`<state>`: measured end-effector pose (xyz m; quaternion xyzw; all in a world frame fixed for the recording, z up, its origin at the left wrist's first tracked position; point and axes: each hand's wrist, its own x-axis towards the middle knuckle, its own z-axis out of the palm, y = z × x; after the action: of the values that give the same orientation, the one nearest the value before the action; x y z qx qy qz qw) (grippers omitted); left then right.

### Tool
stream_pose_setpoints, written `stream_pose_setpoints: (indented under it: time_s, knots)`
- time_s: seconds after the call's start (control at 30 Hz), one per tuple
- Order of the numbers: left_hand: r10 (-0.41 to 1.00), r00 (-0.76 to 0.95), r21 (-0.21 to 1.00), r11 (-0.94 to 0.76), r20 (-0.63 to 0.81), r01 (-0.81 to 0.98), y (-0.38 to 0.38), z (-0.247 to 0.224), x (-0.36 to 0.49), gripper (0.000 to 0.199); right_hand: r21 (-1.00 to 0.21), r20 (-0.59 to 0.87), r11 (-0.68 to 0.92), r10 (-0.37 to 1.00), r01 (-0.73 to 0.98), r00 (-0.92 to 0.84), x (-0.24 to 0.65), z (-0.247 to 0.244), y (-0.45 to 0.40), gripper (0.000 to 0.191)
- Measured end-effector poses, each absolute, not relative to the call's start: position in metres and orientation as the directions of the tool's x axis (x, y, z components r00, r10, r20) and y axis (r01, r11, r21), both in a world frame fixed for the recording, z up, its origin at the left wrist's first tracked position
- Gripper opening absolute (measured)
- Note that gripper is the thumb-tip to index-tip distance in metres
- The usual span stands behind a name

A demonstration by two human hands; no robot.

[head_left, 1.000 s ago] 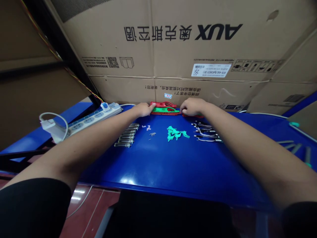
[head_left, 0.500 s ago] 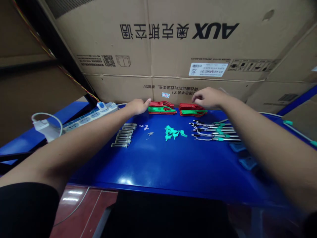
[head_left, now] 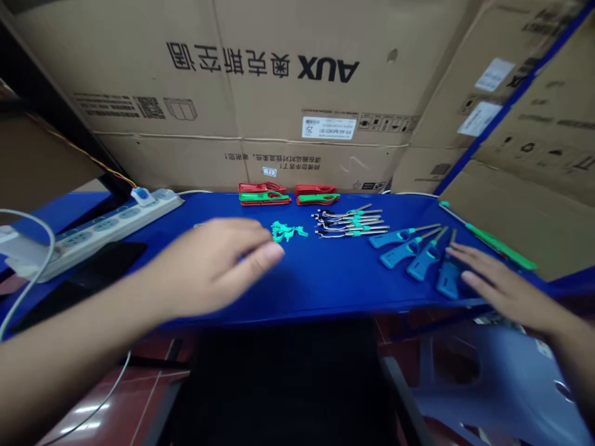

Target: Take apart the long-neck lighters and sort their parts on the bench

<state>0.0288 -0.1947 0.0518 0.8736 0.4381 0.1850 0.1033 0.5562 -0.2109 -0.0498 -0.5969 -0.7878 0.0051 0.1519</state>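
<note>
My left hand (head_left: pixel 225 269), blurred, hovers over the left part of the blue table with its thumb apart from loosely bent fingers. Nothing shows in it, and it covers the small parts at that side. Just beyond its fingertips lies a pile of turquoise plastic pieces (head_left: pixel 284 231). On the right, my right hand (head_left: pixel 504 288) has its fingers stretched out beside the nearest blue long-neck lighter (head_left: pixel 449 279); whether it touches is unclear. Several such lighters (head_left: pixel 421 263) lie fanned out. To their left rest metal tubes with wires and turquoise collars (head_left: pixel 356 223).
Red and green handle shells (head_left: pixel 264 195) are stacked in two groups against a large cardboard box (head_left: pixel 260 124). A white power strip (head_left: pixel 125 223) and a dark flat object (head_left: pixel 93 272) lie at the left. A green long-neck lighter (head_left: pixel 506 248) is at the far right; a plastic stool (head_left: pixel 506 378) stands below.
Both hands have come back from the shell stacks: my left toward the near left, my right out to the blue lighters. The view has shifted right, showing more of the lighters.
</note>
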Motion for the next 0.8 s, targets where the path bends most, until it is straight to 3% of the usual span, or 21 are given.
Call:
stream_pose_setpoints:
  time_s: [0.1, 0.23, 0.43, 0.53, 0.6, 0.7, 0.8]
  knots:
    - [0.659, 0.741, 0.336, -0.733, 0.132, 0.591, -0.208, 0.028, 0.067, 0.047, -0.114, 0.291, 0.237, 0.937, 0.965, -0.196, 0.542, -0.094, -0.239, 0.059]
    - [0.592, 0.795, 0.303, -0.787, 0.13, 0.537, -0.174, 0.006, 0.098, 0.043, 0.042, 0.358, 0.245, 0.901, 0.969, -0.244, 0.514, -0.11, -0.252, 0.063]
    - [0.628, 0.682, 0.329, -0.777, 0.373, 0.536, -0.103, -0.005, 0.079, 0.04, 0.12, 0.434, 0.378, 0.812, 0.918, -0.391, 0.499, -0.092, -0.266, 0.067]
    - [0.752, 0.515, 0.473, -0.659, 0.412, 0.585, -0.09, -0.013, 0.067, 0.046, 0.1, 0.497, 0.449, 0.75, 0.888, -0.436, 0.471, -0.057, -0.251, 0.071]
    - [0.816, 0.436, 0.572, -0.578, 0.38, 0.582, -0.089, -0.015, 0.06, 0.053, 0.134, 0.542, 0.444, 0.715, 0.886, -0.441, 0.43, -0.026, -0.23, 0.06]
    - [0.848, 0.438, 0.649, -0.517, 0.298, 0.558, -0.09, -0.009, 0.043, 0.064, 0.225, 0.337, 0.589, 0.7, 0.776, -0.629, 0.345, 0.01, -0.189, 0.045]
    - [0.796, 0.594, 0.637, -0.521, 0.121, 0.568, -0.089, 0.002, 0.021, 0.066, 0.249, 0.079, 0.783, 0.571, 0.571, -0.817, 0.266, 0.016, -0.151, 0.039]
